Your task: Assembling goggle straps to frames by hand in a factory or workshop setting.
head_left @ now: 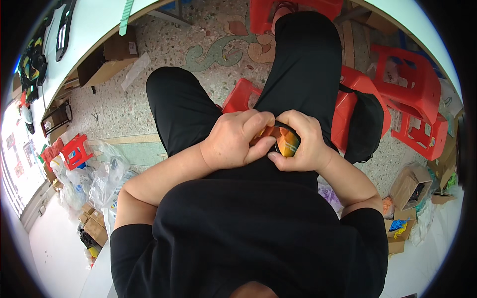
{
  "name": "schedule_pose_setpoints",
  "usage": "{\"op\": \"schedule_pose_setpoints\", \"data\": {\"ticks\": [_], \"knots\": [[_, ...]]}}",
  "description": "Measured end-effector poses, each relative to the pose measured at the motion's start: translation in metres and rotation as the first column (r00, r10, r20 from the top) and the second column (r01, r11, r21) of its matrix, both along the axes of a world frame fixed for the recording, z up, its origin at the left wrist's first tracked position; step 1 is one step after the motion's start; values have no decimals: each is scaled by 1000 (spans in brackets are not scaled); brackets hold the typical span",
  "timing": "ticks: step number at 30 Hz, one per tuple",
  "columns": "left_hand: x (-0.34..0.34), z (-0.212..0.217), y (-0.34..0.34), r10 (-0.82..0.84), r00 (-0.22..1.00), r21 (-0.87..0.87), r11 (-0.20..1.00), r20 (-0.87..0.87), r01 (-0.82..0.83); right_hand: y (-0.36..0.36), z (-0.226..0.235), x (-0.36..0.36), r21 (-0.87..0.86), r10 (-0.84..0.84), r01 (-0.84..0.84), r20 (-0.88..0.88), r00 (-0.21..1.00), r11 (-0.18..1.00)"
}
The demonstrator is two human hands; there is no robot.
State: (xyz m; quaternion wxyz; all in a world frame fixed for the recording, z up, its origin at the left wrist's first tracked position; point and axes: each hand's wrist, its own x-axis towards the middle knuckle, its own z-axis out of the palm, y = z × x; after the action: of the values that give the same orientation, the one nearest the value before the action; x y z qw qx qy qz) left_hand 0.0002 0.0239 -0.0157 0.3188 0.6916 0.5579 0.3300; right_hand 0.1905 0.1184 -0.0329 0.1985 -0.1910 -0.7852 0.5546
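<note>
Above my lap, both hands hold a pair of sunglasses [288, 142] with a black rim and shiny orange-yellow lenses. My left hand [235, 138] is closed on its left side, thumb and forefinger pinching near the middle, and hides most of that lens. My right hand [305, 141] curls round the right end, with fingers over the top rim and the thumb below. Some small print shows on the right lens. The temples are hidden by my hands.
White tables [99, 22] curve along the far side, with a pile of dark items [36, 62] at left. Red plastic stools [407, 82] stand at right, a black bag [366, 126] on one. Cardboard boxes [110, 59] and plastic bags [107, 174] lie around the floor.
</note>
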Motion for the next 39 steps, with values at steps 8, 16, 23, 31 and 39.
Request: {"op": "schedule_pose_setpoints", "data": {"ticks": [8,16,23,31,39], "knots": [[2,5,11,67,996,-143,987,-53,-74,4,-7,-1,-20,-43,44,41,998,999],[3,-11,14,135,990,-219,968,46,-122,3,-11,-5,43,-94,92,40,995,995],[1,-3,19,128,992,-206,971,12,-123,14,1,0,-71,-11,22,147,989,997],[-23,26,-6,-89,984,-438,886,157,150,1,21,23,-43,21,-14,155,988,999],[-44,22,-30,-88,959,-407,892,270,197,-23,23,19,-253,57,-15,160,985,967]]}}
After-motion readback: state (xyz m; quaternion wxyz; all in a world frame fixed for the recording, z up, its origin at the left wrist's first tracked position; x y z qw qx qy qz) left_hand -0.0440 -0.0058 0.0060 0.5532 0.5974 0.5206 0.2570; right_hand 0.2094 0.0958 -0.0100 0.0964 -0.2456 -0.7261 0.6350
